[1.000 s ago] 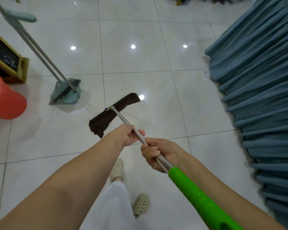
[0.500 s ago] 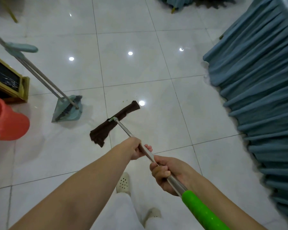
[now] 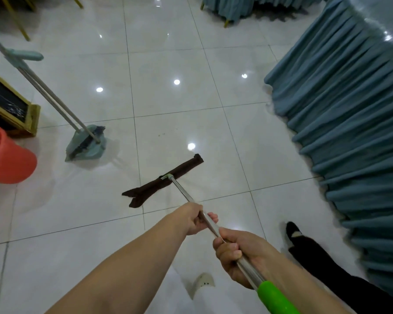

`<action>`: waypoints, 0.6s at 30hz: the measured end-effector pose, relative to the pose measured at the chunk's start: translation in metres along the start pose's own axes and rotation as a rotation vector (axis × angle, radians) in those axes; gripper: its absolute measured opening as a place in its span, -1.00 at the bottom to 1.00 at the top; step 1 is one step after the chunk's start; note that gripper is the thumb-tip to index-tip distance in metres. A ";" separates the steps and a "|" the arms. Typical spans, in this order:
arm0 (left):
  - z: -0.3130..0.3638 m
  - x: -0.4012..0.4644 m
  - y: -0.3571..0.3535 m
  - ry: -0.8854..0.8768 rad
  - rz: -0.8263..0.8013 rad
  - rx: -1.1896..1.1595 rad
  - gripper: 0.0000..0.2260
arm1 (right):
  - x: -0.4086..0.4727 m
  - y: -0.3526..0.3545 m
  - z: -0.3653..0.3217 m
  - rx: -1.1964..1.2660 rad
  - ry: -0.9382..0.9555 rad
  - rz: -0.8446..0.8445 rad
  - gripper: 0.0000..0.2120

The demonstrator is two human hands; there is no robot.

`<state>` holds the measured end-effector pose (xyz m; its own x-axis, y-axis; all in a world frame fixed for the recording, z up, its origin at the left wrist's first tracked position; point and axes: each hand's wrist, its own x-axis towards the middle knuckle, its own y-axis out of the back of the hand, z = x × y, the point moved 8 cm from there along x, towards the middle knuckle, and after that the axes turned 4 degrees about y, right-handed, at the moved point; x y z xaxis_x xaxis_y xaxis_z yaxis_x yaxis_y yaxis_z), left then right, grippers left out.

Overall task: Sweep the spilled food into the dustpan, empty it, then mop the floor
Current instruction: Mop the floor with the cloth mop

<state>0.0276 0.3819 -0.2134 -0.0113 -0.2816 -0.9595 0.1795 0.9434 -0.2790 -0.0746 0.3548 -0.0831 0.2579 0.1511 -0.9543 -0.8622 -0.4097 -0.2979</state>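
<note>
Mop handle (image 3: 186, 196) gripped by left hand (image 3: 192, 219) and right hand (image 3: 235, 252). Brown mop cloth (image 3: 166, 181) drawn nearer since prior frames; specks (image 3: 161, 134) left uncovered. Mopping judged underway.

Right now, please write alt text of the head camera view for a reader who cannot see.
Both hands, left hand ahead of right hand, grip a mop handle whose brown mop cloth lies on white floor tiles. A broom and dustpan stand left; blue table skirt hangs right.
</note>
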 end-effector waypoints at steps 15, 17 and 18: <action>-0.155 -0.053 -0.087 0.029 -0.145 0.016 -0.75 | -0.113 0.143 0.037 0.088 0.010 -0.080 -0.77; -0.164 -0.058 -0.094 0.045 -0.160 0.016 -0.76 | -0.128 0.148 0.039 0.093 0.003 -0.066 -0.77; -0.169 -0.060 -0.098 0.059 -0.173 0.017 -0.76 | -0.133 0.152 0.040 0.090 0.005 -0.062 -0.78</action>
<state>-0.1559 0.3360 -0.1355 -0.1012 -0.4283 -0.8979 0.1867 0.8784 -0.4400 -0.2572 0.3087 -0.0005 0.3140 0.1687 -0.9343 -0.8802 -0.3171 -0.3531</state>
